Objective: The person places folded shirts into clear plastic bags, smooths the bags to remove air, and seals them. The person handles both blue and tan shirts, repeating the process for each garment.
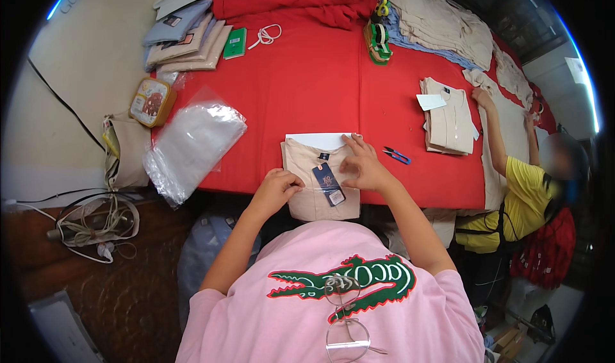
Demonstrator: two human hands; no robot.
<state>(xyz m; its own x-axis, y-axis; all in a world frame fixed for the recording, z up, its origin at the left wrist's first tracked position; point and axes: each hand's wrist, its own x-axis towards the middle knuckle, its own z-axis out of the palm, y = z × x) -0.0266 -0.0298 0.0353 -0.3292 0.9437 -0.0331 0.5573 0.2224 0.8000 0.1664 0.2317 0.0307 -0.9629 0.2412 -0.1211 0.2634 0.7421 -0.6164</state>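
Note:
A folded beige garment (307, 204) lies in front of me at the table's near edge, its lower end reaching past the edge. A dark blue hang tag (328, 185) rests on its front, below a small dark neck label. White card (307, 138) shows behind the collar. My left hand (278, 191) is closed at the garment's left side, its fingertips pinched over the cloth; what they pinch is too small to make out. On the right side, my right hand (366, 169) has its fingers apart, some on the card's corner, with the thumb and forefinger beside the tag.
Blue thread snips (397, 155) lie to the right, near a folded garment stack (447, 121). Clear plastic bags (192, 146) overhang the table's left edge. Behind are a green box (235, 43) and a tape dispenser (378, 42). A person in yellow (526, 187) handles cloth at right.

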